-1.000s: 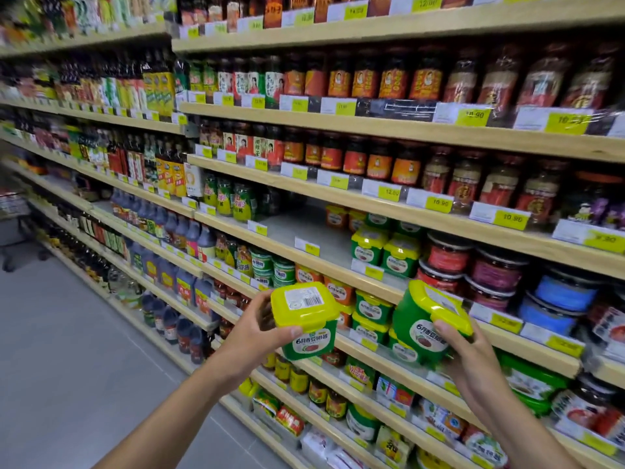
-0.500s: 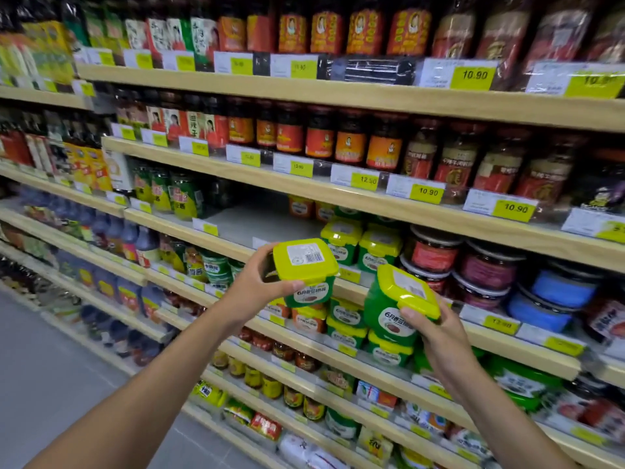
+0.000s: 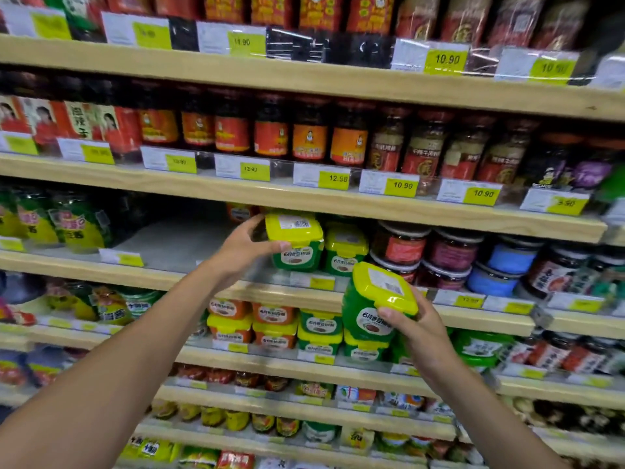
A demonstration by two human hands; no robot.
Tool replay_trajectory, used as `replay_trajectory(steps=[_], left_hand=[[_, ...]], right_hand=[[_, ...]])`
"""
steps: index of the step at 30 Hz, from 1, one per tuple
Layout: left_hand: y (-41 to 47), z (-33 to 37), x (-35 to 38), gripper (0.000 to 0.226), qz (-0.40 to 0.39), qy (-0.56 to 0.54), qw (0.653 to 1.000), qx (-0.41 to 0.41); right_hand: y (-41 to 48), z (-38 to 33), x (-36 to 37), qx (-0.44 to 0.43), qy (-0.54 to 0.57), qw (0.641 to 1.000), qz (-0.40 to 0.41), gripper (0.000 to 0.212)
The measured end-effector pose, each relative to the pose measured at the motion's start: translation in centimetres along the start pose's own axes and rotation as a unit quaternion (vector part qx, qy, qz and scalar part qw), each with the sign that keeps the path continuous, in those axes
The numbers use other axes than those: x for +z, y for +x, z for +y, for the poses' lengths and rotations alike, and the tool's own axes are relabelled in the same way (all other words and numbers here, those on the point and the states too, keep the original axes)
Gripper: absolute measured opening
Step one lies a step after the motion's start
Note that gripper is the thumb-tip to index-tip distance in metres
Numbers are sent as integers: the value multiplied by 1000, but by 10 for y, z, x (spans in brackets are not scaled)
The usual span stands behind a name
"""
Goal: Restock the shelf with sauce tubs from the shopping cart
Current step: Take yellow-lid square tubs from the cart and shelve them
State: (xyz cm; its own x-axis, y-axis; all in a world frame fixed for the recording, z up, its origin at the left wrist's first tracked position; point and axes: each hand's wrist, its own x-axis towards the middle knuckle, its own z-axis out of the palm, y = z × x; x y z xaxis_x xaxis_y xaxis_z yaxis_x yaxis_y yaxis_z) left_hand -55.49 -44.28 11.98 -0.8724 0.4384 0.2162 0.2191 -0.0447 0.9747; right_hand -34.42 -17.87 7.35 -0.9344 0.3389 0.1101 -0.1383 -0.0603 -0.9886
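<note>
We have stepped closer to the shelf (image 3: 189,277). Our left hand (image 3: 241,247) has carried its sauce tub (image 3: 294,240) up from in front of the lower rows and in over the shelf's front edge, just left of the stocked tub (image 3: 345,252).

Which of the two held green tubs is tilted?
The lower tub, in the right hand: it leans sideways, while the left hand holds the upper tub upright.

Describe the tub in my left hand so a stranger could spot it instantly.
Find the shelf with a bare gap in its middle. At the gap's right edge sit green tubs with yellow lids. Yours is the leftmost tub, upright, with the left hand gripping it; the right hand holds a tilted tub lower down.
</note>
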Motion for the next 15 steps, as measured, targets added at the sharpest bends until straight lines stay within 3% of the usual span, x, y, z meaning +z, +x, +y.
replay_trajectory(steps=[5, 9, 15], left_hand=[[27, 1, -12, 101, -34, -10, 999, 5], [42, 1, -13, 91, -68, -10, 998, -3], [62, -3, -2, 101, -73, -62, 995, 10]], right_hand=[[1, 3, 18, -8, -10, 1000, 29, 90], [2, 3, 31, -18, -11, 999, 40, 86], [6, 1, 42, -30, -25, 998, 53, 83]])
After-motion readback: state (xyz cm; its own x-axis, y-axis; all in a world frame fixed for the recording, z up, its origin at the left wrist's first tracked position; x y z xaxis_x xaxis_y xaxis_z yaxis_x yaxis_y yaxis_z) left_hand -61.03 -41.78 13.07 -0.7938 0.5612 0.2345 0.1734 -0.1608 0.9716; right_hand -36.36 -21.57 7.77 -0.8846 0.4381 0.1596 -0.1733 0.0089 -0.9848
